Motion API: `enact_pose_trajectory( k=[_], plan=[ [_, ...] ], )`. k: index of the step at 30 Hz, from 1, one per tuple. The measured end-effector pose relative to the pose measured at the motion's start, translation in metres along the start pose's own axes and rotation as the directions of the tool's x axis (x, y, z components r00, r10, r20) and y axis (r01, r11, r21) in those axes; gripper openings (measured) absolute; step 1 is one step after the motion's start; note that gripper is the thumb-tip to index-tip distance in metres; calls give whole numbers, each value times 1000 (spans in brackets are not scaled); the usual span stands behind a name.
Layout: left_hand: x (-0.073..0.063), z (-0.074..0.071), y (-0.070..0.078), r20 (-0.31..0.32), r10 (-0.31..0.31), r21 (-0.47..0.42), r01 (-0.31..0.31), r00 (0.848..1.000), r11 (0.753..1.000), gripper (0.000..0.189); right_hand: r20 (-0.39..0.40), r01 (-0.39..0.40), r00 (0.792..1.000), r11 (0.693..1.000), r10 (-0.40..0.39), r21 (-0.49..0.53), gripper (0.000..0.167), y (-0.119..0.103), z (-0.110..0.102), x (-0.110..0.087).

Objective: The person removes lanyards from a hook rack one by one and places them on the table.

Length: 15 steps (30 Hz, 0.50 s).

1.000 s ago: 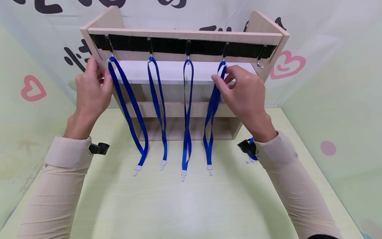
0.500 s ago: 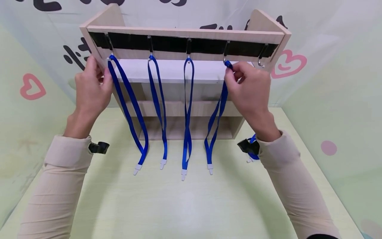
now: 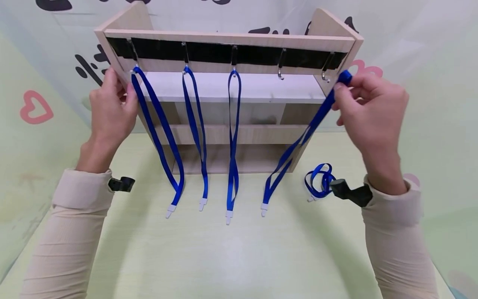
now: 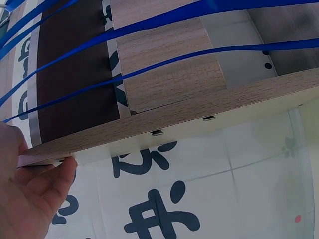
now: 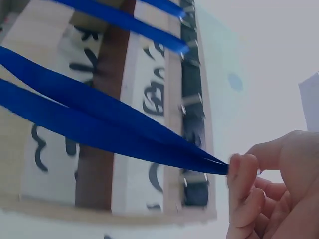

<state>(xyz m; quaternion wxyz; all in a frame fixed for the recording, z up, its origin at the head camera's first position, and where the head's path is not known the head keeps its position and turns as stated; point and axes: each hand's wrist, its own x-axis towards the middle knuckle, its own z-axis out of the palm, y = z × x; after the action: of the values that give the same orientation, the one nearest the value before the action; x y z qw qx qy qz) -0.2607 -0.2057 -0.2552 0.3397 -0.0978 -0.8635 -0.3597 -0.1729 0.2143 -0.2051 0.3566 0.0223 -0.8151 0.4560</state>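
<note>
I see the shelf unit (image 3: pixel 257 135) standing on the worktop (image 3: pixel 239 257), wall (image 3: pixel 209 16) behind. Five hooks (image 3: pixel 281 64) along its front; hanging lanyards (image 3: pixel 232 155) on the left three. Fourth lanyard (image 3: pixel 320 115) slants from the right hand (image 3: pixel 373 110), beside the unit's right end, down before its front. Fifth lanyard (image 3: pixel 327 181) on the worktop, right of the unit. Left hand (image 3: pixel 112 110) at the unit's left side.

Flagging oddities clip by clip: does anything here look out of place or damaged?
Perhaps the coiled lanyard on the table at right: three hanging lanyards are on hooks and the right hand holds another lanyard, so the loose one stands out. I see nothing spilled or damaged.
</note>
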Motion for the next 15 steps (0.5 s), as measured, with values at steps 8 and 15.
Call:
enact_pose_trajectory(
  k=[8,15],
  plan=[
    [0,-1,0,6,-13,20,13,1000,1000,38,46,-77,996,993,81,-88,25,27,-15,9],
    [0,-1,2,12,-18,13,18,1000,1000,38,97,-61,991,955,93,-291,34,45,-7,6]
  ],
)
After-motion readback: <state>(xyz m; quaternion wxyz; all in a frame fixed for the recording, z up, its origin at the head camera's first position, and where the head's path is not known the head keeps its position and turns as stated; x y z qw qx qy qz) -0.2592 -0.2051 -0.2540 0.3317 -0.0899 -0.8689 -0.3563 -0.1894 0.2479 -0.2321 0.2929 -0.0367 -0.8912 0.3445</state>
